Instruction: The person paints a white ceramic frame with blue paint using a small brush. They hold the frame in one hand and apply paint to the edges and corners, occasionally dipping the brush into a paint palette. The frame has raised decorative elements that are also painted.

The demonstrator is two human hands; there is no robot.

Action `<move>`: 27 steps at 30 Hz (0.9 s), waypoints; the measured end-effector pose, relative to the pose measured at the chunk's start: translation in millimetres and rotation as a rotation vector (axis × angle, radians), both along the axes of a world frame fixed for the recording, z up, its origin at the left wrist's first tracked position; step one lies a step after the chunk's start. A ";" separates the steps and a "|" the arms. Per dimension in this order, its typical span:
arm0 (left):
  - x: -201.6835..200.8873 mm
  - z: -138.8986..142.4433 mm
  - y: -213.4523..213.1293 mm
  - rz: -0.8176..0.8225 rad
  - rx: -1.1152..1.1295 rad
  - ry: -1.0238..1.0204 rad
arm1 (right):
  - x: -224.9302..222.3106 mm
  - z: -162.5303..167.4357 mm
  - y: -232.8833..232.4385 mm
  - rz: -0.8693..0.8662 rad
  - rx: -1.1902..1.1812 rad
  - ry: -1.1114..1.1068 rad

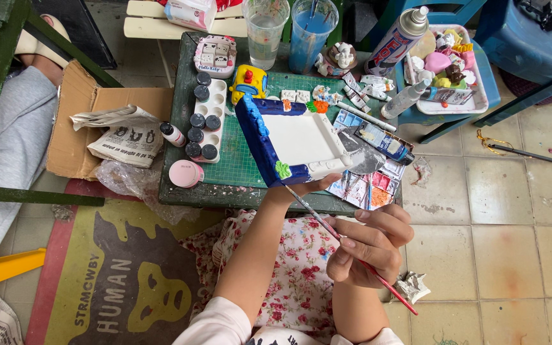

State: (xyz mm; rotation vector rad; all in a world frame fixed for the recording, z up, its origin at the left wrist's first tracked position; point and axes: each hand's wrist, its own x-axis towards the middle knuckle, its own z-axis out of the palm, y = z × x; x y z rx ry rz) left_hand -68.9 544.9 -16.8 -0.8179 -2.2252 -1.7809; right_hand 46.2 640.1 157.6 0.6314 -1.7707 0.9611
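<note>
paintbrush (352, 250), thin with a red handle, sits in the right hand (368, 246), whose fingers (378, 227) are closed around its middle in a pen grip. its bristle tip reaches up to the near edge of the square tray (295, 140), though the very tip is too small to make out against the rim. the rear end of the handle pokes out below the hand over the floor tiles (499, 255). a floral skirt (289, 275) covers the lap beneath both forearms.

the left hand (305, 185) is mostly hidden under the tray; only the wrist and a thumb edge show, so its fingers appear to grip the tray from below, but how they lie cannot be seen. the tray is held tilted above the near edge of the desk (180, 191), white inside, with a blue-painted rim on its left and near sides and a green blob at the near corner.

farther back, a green cutting mat (237, 160) is partly covered by the tray. left of it stands a white palette of dark-lidded paint pots (202, 121). right of the tray lies a watercolour tin (368, 185), partly hidden by paint tubes (384, 142). at the far edge stand two plastic cups (289, 32), cut off at the top.
</note>
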 end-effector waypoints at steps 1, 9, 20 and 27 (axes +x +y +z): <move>-0.4 -1.8 0.3 -0.007 -0.009 0.000 | -1.2 -0.3 0.5 0.002 -0.009 0.011; -0.5 -8.2 3.5 0.166 -0.225 0.216 | 1.0 -1.5 0.5 0.004 -0.009 -0.007; -0.1 0.4 0.2 0.114 -0.113 0.134 | 0.9 -1.1 0.5 0.009 -0.022 -0.007; 2.6 1.7 -1.3 0.040 0.053 0.035 | 0.0 -0.9 -0.1 0.020 -0.029 0.003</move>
